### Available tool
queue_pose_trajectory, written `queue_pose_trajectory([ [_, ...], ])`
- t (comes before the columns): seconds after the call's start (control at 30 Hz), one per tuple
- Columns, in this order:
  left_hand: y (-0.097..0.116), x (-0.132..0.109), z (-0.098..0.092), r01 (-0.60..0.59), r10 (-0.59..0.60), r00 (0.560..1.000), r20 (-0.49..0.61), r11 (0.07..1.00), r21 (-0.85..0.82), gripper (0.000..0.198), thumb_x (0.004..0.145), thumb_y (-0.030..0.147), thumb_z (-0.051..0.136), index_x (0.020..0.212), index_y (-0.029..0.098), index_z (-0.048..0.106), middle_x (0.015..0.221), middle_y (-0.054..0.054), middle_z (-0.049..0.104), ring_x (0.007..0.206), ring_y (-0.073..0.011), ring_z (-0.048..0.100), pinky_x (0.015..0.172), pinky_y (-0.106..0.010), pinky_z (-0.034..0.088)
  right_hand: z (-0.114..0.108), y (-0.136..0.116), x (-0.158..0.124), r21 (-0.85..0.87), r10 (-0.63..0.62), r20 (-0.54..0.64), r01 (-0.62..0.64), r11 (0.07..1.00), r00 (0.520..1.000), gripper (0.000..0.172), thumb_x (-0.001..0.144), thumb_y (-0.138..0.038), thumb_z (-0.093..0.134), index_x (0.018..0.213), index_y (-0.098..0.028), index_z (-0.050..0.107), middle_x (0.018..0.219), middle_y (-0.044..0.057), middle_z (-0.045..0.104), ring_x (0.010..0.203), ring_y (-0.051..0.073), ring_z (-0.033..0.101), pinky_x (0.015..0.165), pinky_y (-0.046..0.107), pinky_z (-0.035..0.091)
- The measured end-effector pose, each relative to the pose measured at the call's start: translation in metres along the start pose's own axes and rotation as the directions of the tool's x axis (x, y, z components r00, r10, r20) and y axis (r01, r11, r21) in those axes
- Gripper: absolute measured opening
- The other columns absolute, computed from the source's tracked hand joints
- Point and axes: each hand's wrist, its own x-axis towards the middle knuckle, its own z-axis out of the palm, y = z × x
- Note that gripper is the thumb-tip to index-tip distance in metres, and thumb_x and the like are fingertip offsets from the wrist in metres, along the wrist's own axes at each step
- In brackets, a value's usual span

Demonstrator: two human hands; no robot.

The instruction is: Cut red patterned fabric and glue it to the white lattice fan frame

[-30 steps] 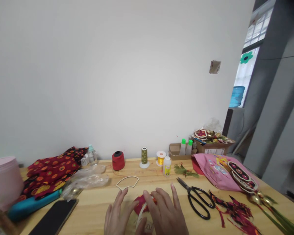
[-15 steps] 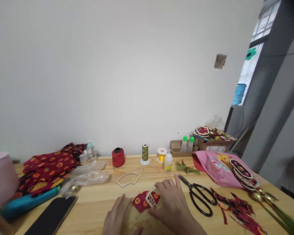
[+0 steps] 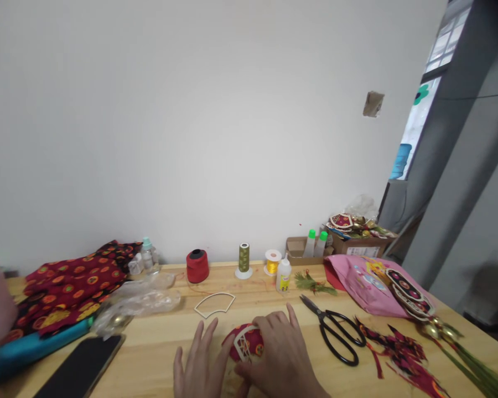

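Observation:
Near the table's front edge lies a fan-shaped piece of dark red patterned fabric with a pale lattice frame on it. My right hand rests over the right side of both, its fingers on the frame and fabric and hiding part of them. My left hand is at their left, fingers spread, with its forefinger at the fabric's left edge. An outline frame lies on the table beyond my hands. Black scissors lie to the right of my right hand.
On the table stand a red thread cone, green thread, yellow thread and a glue bottle. A phone and patterned cloth are left; fabric scraps and a pink bag are right.
The lattice frame now lies further left over the fabric. My right hand has shifted left with it, and my left hand has moved closer, its forefinger reaching the fabric's edge.

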Motion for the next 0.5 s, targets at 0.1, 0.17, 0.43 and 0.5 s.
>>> queue_pose_trajectory([
  [0.1, 0.0, -0.002, -0.001, 0.005, -0.005, 1.0, 0.007, 1.0, 0.017, 0.03, 0.064, 0.03, 0.055, 0.092, 0.024, 0.06, 0.115, -0.017, 0.053, 0.114, -0.0344, 0.039, 0.089, -0.059, 0.023, -0.001, -0.002, 0.0, -0.023, -0.009, -0.006, 0.009, 1.0, 1.0, 0.044, 0.044, -0.052, 0.073, 0.074, -0.024, 0.058, 0.072, -0.001, 0.061, 0.074, 0.021, 0.054, 0.094, 0.049, 0.025],
  [0.17, 0.0, -0.002, -0.003, -0.003, 0.003, 1.0, 0.006, 1.0, 0.022, 0.029, 0.064, 0.03, 0.055, 0.092, 0.024, 0.06, 0.114, -0.017, 0.054, 0.113, -0.0345, 0.04, 0.088, -0.059, 0.023, -0.001, -0.004, -0.001, -0.035, -0.007, 0.003, 0.007, 0.999, 1.0, 0.044, 0.043, -0.051, 0.074, 0.074, -0.023, 0.058, 0.072, 0.0, 0.061, 0.074, 0.022, 0.054, 0.094, 0.049, 0.024],
  [0.43, -0.003, 0.0, -0.005, -0.097, 0.101, 0.993, -0.055, 0.992, 0.077, 0.024, 0.066, 0.027, 0.053, 0.087, 0.021, 0.061, 0.109, -0.019, 0.057, 0.106, -0.0354, 0.046, 0.084, -0.06, 0.028, -0.009, -0.012, 0.003, -0.015, 0.017, 0.125, -0.015, 1.0, 0.992, 0.044, 0.047, -0.051, 0.072, 0.077, -0.021, 0.059, 0.077, 0.002, 0.06, 0.08, 0.023, 0.052, 0.096, 0.049, 0.019],
  [0.5, -0.003, 0.001, -0.006, -0.103, 0.108, 0.993, -0.057, 0.991, 0.08, 0.023, 0.066, 0.027, 0.052, 0.087, 0.021, 0.061, 0.107, -0.018, 0.059, 0.105, -0.0348, 0.047, 0.084, -0.06, 0.028, -0.01, -0.012, 0.004, -0.018, 0.02, 0.136, -0.018, 1.0, 0.99, 0.043, 0.047, -0.049, 0.073, 0.077, -0.02, 0.059, 0.078, 0.002, 0.06, 0.08, 0.022, 0.051, 0.096, 0.048, 0.019],
])
